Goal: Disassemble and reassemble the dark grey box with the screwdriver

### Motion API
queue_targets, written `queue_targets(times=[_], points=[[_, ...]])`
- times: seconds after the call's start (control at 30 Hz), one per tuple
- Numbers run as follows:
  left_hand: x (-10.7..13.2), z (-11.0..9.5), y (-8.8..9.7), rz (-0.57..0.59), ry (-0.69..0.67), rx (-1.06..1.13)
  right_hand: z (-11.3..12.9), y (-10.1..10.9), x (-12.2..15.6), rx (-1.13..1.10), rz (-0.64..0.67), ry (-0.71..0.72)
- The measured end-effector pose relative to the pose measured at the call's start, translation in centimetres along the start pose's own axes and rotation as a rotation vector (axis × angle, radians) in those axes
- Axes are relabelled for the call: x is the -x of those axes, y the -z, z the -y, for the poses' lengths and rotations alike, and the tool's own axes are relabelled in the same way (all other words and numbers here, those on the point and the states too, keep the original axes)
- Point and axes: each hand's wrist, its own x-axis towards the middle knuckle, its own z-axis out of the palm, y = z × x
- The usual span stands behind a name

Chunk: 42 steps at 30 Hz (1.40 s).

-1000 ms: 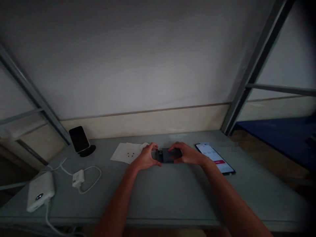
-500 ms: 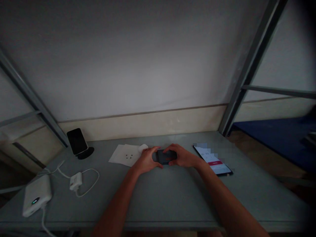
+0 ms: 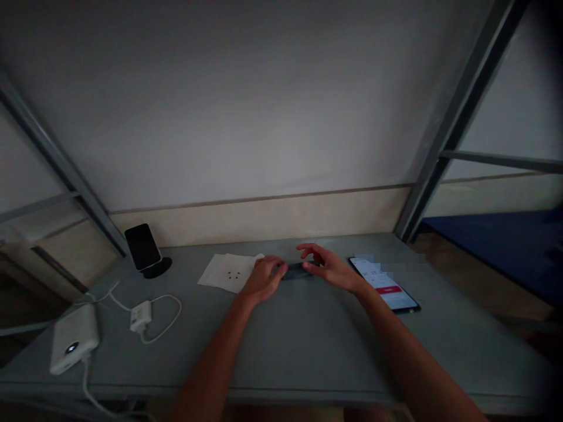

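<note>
A small dark grey box-like device point(image 3: 295, 268) is between my two hands, tipped so that a ribbed or slotted side faces me. My left hand point(image 3: 265, 278) is closed around its left end. At the right end, my right hand point(image 3: 326, 267) has its thumb against the device and its index finger lifted clear above it; the other fingers are partly hidden. To the left, white paper sheets point(image 3: 219, 272) lie partly behind my left hand. Several tiny dark pieces point(image 3: 234, 275), perhaps screws, rest on them.
A phone with a lit screen point(image 3: 387, 288) lies right of my hands on the grey table point(image 3: 308, 351). At left are a dark-screened device on a stand point(image 3: 143, 247), a white adapter with cable point(image 3: 141, 316) and a white power bank point(image 3: 75, 339). Metal posts point(image 3: 424, 193) flank the table.
The device has turned from showing its flat top to showing its ribbed side. My right index finger has lifted off it. The view has shifted slightly.
</note>
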Motion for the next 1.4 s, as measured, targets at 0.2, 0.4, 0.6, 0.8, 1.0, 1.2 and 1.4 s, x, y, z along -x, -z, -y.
queue_targets(times=[0.2,0.4,0.6,0.8,1.0,1.2,1.4], points=[[-0.3,0.9,1.9,-0.102,0.035,-0.209,0.0,-0.8,-0.1,-0.049,0.054,-0.037],[1.4,5.1,6.8,-0.031,0.400,-0.521,-0.4,-1.4,-0.4,-0.021,-0.020,-0.031],[2.5,6.5,7.4,0.123,0.548,-0.565,0.0,-1.8,-0.4,-0.001,-0.051,-0.037],[2.3,5.9,7.2,0.105,0.490,-0.589,0.6,-1.5,-0.4,0.000,-0.019,-0.038],[2.5,5.8,7.4,0.117,0.459,-0.545,0.5,-1.4,-0.4,-0.013,-0.012,-0.051],[2.5,6.2,7.2,0.127,0.433,-0.528,0.6,-1.4,-0.4,-0.012,0.000,-0.034],[2.5,5.9,7.3,0.132,0.415,-0.548,0.9,-1.3,-0.3,-0.012,-0.006,-0.050]])
